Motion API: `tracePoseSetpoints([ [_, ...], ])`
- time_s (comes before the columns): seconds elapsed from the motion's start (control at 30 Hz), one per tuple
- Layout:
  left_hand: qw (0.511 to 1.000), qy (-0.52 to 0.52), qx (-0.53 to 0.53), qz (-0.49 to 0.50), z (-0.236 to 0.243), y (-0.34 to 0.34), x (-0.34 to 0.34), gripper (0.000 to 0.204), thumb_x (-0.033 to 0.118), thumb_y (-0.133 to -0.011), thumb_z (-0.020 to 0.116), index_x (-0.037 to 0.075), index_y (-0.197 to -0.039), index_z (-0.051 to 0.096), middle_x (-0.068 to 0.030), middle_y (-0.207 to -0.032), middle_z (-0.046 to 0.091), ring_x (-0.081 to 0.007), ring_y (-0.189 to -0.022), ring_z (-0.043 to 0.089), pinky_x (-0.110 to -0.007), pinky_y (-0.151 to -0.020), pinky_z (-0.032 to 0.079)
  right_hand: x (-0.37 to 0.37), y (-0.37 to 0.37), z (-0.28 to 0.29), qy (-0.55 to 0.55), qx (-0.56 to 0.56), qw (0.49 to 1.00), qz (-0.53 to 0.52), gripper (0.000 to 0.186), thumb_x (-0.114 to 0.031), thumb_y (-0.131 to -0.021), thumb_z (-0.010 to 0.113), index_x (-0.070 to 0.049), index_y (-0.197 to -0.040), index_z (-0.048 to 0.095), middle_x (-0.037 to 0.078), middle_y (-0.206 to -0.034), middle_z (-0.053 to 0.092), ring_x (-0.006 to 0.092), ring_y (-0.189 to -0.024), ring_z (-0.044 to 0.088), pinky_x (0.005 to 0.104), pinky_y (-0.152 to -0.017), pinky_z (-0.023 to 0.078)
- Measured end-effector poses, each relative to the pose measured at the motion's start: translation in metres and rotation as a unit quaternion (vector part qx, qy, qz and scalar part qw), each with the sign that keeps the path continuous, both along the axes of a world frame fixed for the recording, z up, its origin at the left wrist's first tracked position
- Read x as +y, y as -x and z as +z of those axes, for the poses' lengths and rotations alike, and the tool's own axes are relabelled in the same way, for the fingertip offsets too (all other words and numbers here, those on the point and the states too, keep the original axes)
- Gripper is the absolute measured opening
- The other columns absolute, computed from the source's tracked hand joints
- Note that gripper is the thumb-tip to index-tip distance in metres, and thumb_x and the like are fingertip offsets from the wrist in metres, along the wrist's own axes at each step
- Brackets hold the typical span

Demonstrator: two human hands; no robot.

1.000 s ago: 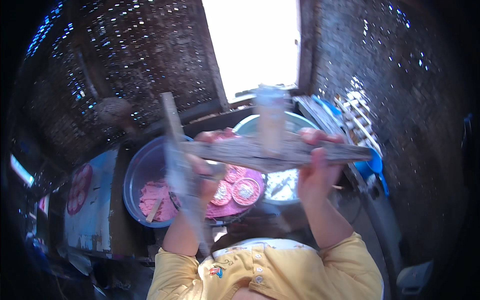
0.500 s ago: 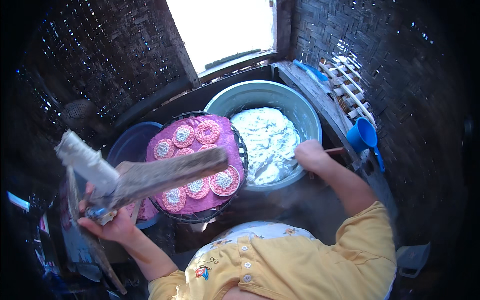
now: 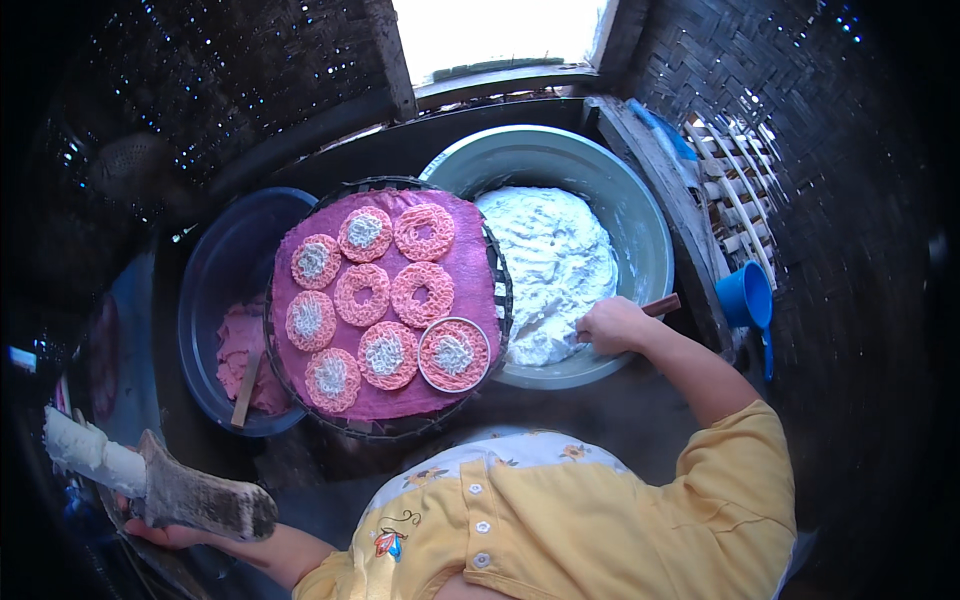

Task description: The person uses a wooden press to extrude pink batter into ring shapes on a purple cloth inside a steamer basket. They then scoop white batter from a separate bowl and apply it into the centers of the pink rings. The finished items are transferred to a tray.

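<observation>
My left hand, low at the far left, is closed round a wooden press; a white dough-caked cylinder sticks out from it. My right hand grips a brown wooden paddle by the near right rim of a grey-green basin. White dough fills much of that basin, and the paddle's lower end is hidden by the hand. Between my hands, a round tray covered by a pink sheet carries several pink lacy rings, most with white centres. One ring lies inside a thin metal hoop.
A dark blue basin, partly under the tray, holds pink dough and a wooden stick. On the right, a blue dipper sits beside a wooden ledge. Woven walls and a bright window close off the back.
My left hand has brought the press down and left, away from over the tray, uncovering the rings. My right hand has shifted slightly inward over the dough. The view has shifted too.
</observation>
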State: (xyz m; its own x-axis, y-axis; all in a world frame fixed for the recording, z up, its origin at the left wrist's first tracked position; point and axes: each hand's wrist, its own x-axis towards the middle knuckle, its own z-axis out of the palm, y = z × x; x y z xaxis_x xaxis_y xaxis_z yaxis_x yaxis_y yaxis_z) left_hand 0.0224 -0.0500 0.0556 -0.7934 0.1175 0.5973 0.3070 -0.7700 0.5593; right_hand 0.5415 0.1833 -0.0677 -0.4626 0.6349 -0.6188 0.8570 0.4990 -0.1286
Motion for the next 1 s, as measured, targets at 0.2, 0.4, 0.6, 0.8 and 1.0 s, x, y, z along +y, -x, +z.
tracePoseSetpoints([
  [0.2, 0.999, 0.031, 0.027, -0.013, 0.004, -0.004, 0.007, 0.033, 0.036, -0.083, 0.062, 0.01, -0.1, 0.053, -0.0125, -0.113, 0.051, -0.0293, -0.114, 0.045, -0.047, -0.103, 0.032, 0.009, -0.025, 0.029, -0.008, -0.019, 0.999, 0.026, 0.017, -0.023, -0.079, 0.058, -0.016, -0.089, 0.07, 0.011, -0.082, 0.067, 0.0294, -0.079, 0.064, 0.0415, -0.068, 0.049],
  [0.4, 0.995, 0.006, 0.016, -0.094, 0.005, 0.003, 0.023, 0.032, 0.036, -0.081, 0.064, 0.011, -0.097, 0.053, -0.0136, -0.114, 0.048, -0.0292, -0.113, 0.046, -0.048, -0.104, 0.031, 0.016, -0.006, -0.018, -0.054, -0.015, 0.998, 0.01, 0.015, -0.017, -0.075, 0.06, -0.014, -0.085, 0.071, 0.012, -0.079, 0.067, 0.0293, -0.078, 0.065, 0.0419, -0.067, 0.05],
  [0.6, 0.955, -0.051, 0.008, -0.293, 0.016, 0.004, 0.045, 0.032, 0.037, -0.08, 0.066, 0.012, -0.095, 0.052, -0.0147, -0.115, 0.046, -0.0291, -0.111, 0.046, -0.048, -0.105, 0.031, 0.009, -0.003, -0.034, -0.011, 0.093, 0.995, 0.018, 0.016, -0.021, -0.08, 0.06, -0.015, -0.088, 0.071, 0.012, -0.079, 0.067, 0.0293, -0.078, 0.064, 0.0412, -0.069, 0.049],
  [0.8, 0.838, -0.053, 0.029, -0.543, 0.02, -0.055, 0.064, 0.032, 0.037, -0.078, 0.068, 0.013, -0.092, 0.051, -0.0158, -0.115, 0.043, -0.029, -0.11, 0.046, -0.049, -0.106, 0.03, 0.01, -0.026, 0.016, 0.009, 0.148, 0.989, -0.004, 0.024, -0.035, -0.081, 0.064, -0.014, -0.091, 0.071, 0.013, -0.078, 0.067, 0.0296, -0.076, 0.064, 0.0397, -0.068, 0.048],
  [1.0, 0.827, 0.179, 0.183, -0.5, 0.067, -0.107, 0.084, 0.042, 0.034, -0.068, 0.081, 0.009, -0.083, 0.05, -0.0095, -0.1, 0.035, -0.0258, -0.091, 0.051, -0.04, -0.089, 0.048, 0.008, -0.08, 0.11, 0.034, 0.304, 0.951, -0.052, 0.044, -0.039, -0.079, 0.068, -0.001, -0.101, 0.067, 0.017, -0.085, 0.067, 0.0287, -0.082, 0.066, 0.0328, -0.073, 0.049],
])
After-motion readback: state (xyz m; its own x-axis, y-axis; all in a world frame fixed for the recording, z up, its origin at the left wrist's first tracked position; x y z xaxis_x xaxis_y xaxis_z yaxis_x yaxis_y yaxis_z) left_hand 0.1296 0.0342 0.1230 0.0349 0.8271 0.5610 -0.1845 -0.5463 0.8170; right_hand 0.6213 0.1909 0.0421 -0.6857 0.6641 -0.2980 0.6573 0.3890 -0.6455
